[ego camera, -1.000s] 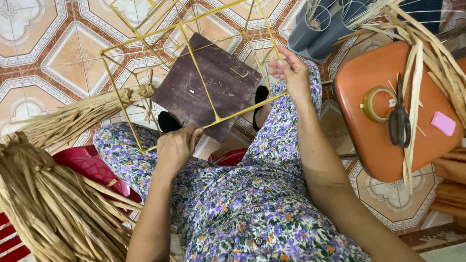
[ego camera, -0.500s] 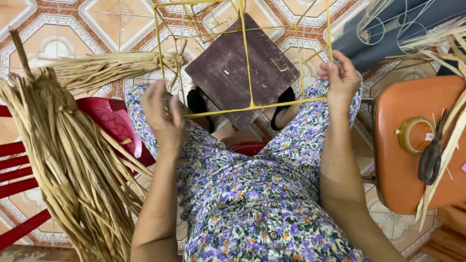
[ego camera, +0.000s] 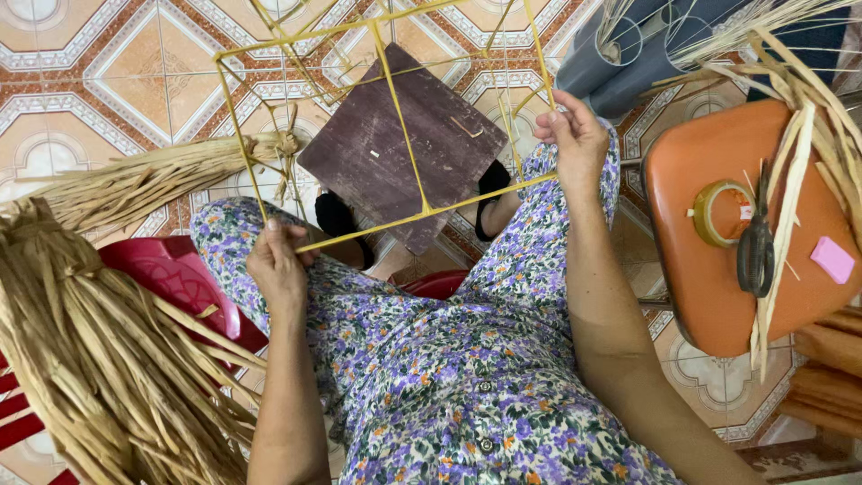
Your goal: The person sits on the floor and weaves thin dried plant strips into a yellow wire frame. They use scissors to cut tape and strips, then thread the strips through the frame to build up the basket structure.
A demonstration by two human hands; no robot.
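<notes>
Yellow wire frame, a box-shaped skeleton of thin rods, is held above the lap of a seated person in floral-print clothing, over a dark square board lying on the patterned tile floor. The left hand pinches the frame's near left corner with closed fingers; the right hand grips the near right corner, fingers curled round the rod. A bundle of dried straw lies across a red plastic chair at left. At right, an orange stool carries a tape roll and scissors.
</notes>
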